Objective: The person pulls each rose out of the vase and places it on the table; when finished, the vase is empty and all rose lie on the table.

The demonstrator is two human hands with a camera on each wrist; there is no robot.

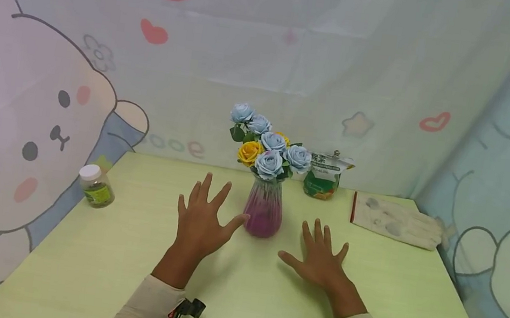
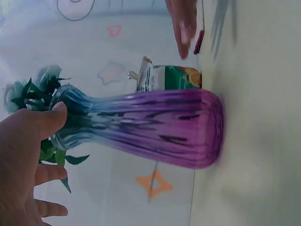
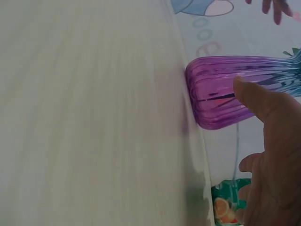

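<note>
A glass vase (image 1: 263, 212), purple at the base and bluish-clear at the neck, stands upright on the table with light blue roses (image 1: 270, 164) and yellow roses (image 1: 250, 153) in it. To its left is my left hand (image 1: 201, 225), fingers spread and straight. Its thumb overlaps the vase's edge in the head view; whether they touch I cannot tell. My right hand (image 1: 319, 258) is spread in front and to the right of the vase, apart from it in the head view. Neither hand holds anything. In the left wrist view, the vase (image 2: 160, 127) appears sideways beyond the left thumb.
A small jar (image 1: 98, 191) with a white lid sits at the table's left edge. Behind the vase to the right stands a green and white pouch (image 1: 323, 177), clipped at its top. White gloves (image 1: 395, 220) lie at the right back. A printed curtain (image 1: 274, 58) surrounds the table.
</note>
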